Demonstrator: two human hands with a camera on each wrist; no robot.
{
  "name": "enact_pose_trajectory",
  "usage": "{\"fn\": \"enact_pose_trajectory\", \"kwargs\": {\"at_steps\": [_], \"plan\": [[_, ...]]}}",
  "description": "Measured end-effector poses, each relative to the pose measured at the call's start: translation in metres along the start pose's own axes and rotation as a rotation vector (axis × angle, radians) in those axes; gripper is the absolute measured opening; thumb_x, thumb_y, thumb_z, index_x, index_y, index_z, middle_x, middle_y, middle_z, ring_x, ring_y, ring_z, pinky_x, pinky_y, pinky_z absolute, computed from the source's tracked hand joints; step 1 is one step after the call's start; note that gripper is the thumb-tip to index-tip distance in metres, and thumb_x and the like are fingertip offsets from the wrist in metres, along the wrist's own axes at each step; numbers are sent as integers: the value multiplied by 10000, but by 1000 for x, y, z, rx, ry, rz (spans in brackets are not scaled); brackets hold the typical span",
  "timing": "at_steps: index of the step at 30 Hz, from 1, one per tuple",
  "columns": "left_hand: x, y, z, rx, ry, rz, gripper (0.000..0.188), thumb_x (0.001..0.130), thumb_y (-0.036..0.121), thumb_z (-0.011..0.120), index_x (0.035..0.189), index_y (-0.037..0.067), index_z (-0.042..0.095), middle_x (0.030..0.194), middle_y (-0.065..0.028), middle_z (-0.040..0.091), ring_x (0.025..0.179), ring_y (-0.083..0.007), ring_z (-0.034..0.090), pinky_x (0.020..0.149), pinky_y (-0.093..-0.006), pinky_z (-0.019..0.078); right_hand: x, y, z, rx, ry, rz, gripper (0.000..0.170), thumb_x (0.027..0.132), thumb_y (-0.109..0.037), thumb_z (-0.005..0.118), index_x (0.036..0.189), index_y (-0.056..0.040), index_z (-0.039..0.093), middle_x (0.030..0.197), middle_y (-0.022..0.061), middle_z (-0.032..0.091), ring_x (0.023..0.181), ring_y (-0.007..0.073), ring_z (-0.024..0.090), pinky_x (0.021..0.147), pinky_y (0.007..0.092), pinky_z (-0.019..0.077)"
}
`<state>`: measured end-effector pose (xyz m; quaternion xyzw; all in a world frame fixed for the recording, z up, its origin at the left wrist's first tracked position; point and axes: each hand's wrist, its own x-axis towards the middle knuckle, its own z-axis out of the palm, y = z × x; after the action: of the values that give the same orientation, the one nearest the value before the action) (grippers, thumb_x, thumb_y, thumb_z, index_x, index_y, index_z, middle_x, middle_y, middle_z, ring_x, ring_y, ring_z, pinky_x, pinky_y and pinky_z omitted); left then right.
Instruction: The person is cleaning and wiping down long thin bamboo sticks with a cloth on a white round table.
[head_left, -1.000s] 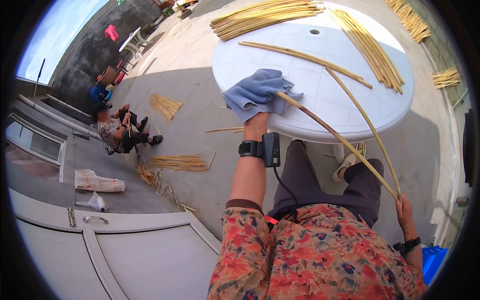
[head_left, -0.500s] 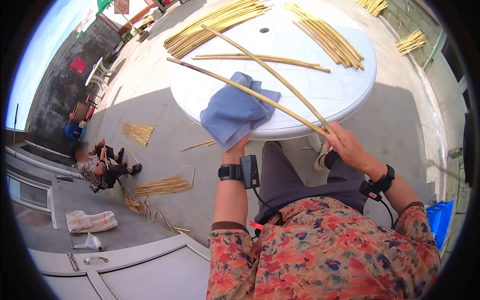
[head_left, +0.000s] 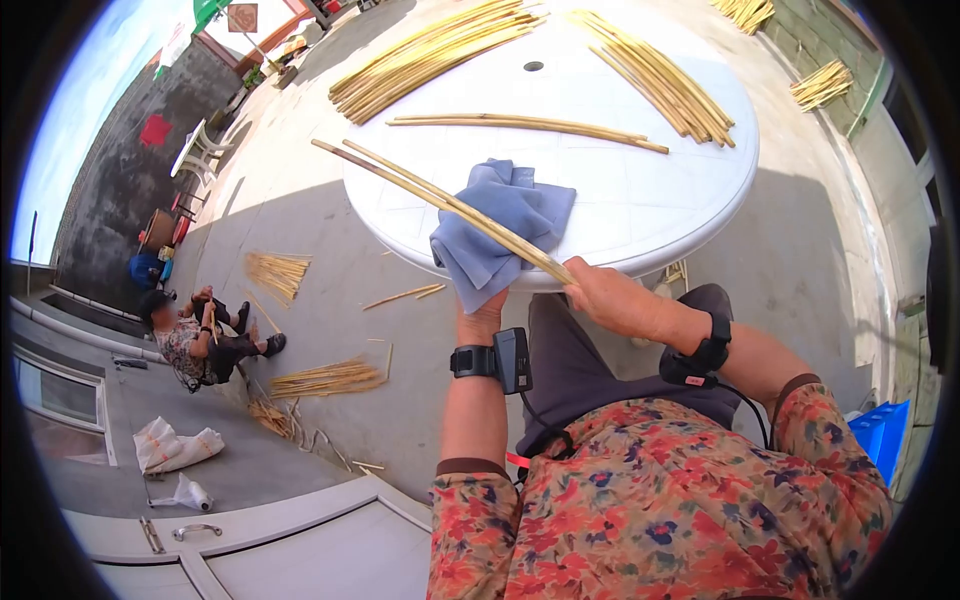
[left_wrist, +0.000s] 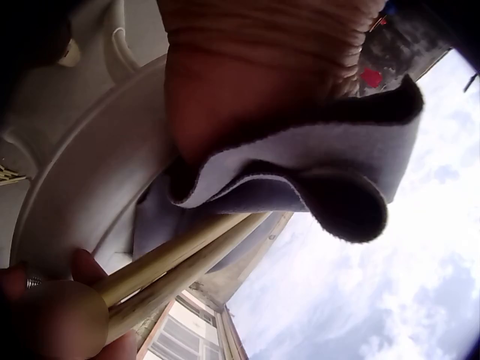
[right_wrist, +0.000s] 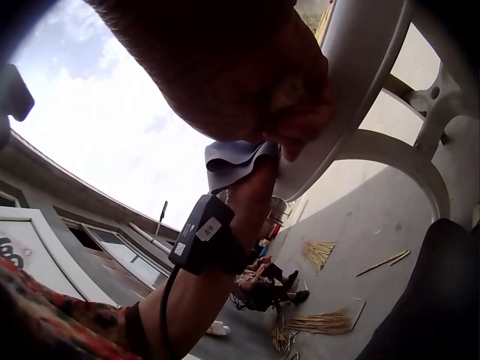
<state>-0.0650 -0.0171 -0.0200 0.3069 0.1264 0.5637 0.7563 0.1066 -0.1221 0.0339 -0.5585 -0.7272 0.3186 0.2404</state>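
Note:
My right hand [head_left: 615, 298] holds two long tan stalks [head_left: 405, 182] by their near ends, side by side. They slant left and away, across a blue-grey cloth [head_left: 540, 215] and past the rim of the white table. That cloth drapes over my left hand [head_left: 482, 315] at the table's near edge, hiding its fingers; only the wrist and heel show. In the left wrist view the stalks run from the right fingers [left_wrist: 88, 264] into the cloth folds [left_wrist: 300, 150]. I cannot tell how the left fingers lie beneath the cloth.
On the round white table [head_left: 640, 200] lie a left stalk bundle [head_left: 430, 60], a right bundle [head_left: 660, 80] and a few loose stalks [head_left: 530, 126]. A seated person [head_left: 195, 335] handles stalks on the left, near piles on the ground [head_left: 325, 378]. A white door [head_left: 300, 540] is lower left.
My right hand has come from the far lower right to beside the cloth. Both stalks, earlier spread apart with one in the cloth, now lie together over it. The left hand stays near the table edge.

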Motion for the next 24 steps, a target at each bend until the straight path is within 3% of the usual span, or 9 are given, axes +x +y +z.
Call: {"fn": "enact_pose_trajectory", "kwargs": {"at_steps": [5,7,10,14,16,18,24], "plan": [[8,7,21,-179,89,-88,397,847,240,540,1173,74,386,1125,-82,468,1004,-196,495,857,-318,467,-3,-2,-2,-43,-3,34,204,872,-172,436,888,13,354,698,237,543,693,417,533,608,465,407],[19,6,16,65,131,-17,334,866,278,501,1109,57,439,1062,-75,510,941,-181,534,789,-318,494,-4,-3,-4,23,-12,41,202,875,-176,433,886,10,357,691,222,546,681,401,538,601,452,412],[36,5,12,209,178,46,310,875,285,478,1062,38,466,1024,-74,533,902,-173,555,738,-324,506,-9,-3,-7,72,-16,61,200,881,-184,428,883,6,363,678,192,550,660,369,547,589,427,421],[39,10,28,-53,151,-29,312,894,302,424,1029,30,495,977,-91,555,915,-200,555,763,-355,496,-25,11,0,30,-16,82,196,888,-189,420,895,0,369,654,155,548,644,343,551,587,409,427],[45,2,22,-40,259,-4,306,902,308,398,1010,42,506,949,-88,562,892,-208,557,755,-360,492,-34,10,-4,71,2,72,194,888,-192,420,905,-4,372,659,156,551,649,346,551,589,412,426],[49,-3,19,179,354,58,290,903,303,392,1003,54,501,949,-84,559,865,-213,556,736,-352,492,-38,11,-3,124,15,66,193,888,-194,419,915,-8,375,664,157,555,653,349,552,592,414,425],[46,3,32,80,306,72,257,908,274,387,970,55,506,914,-74,560,824,-199,555,710,-323,491,-52,18,-3,23,11,130,193,879,-196,429,957,-26,384,740,202,562,711,395,538,608,451,416]]}}
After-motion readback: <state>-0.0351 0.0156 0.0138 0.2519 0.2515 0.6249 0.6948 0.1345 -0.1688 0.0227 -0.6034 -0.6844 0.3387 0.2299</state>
